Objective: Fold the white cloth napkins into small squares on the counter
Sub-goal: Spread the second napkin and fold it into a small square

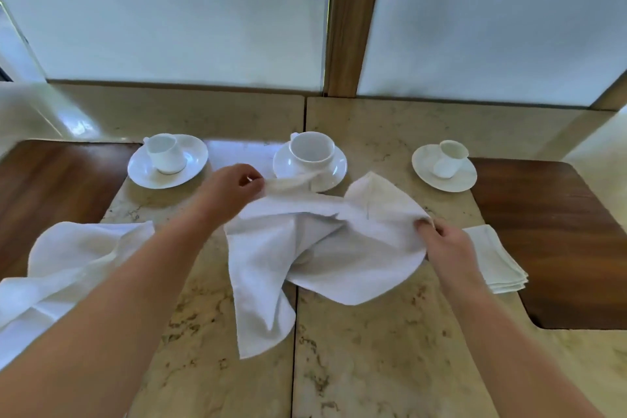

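A crumpled white cloth napkin (pixel 305 254) hangs between both hands over the middle of the beige marble counter (pixel 373 366). My left hand (pixel 230 190) pinches its far left corner, lifted near the middle saucer. My right hand (pixel 444 244) pinches its right edge. The napkin's lower end trails on the counter toward me. A loose heap of unfolded white napkins (pixel 68 261) lies at the left, partly under my left forearm. A small stack of folded square napkins (pixel 498 261) sits at the right, just beyond my right hand.
Three white cups on saucers stand in a row at the back: left (pixel 168 159), middle (pixel 310 159), right (pixel 444 166). Dark wooden surfaces flank the counter at left (pixel 51 187) and right (pixel 549 241). A seam (pixel 295 349) runs down the counter's middle.
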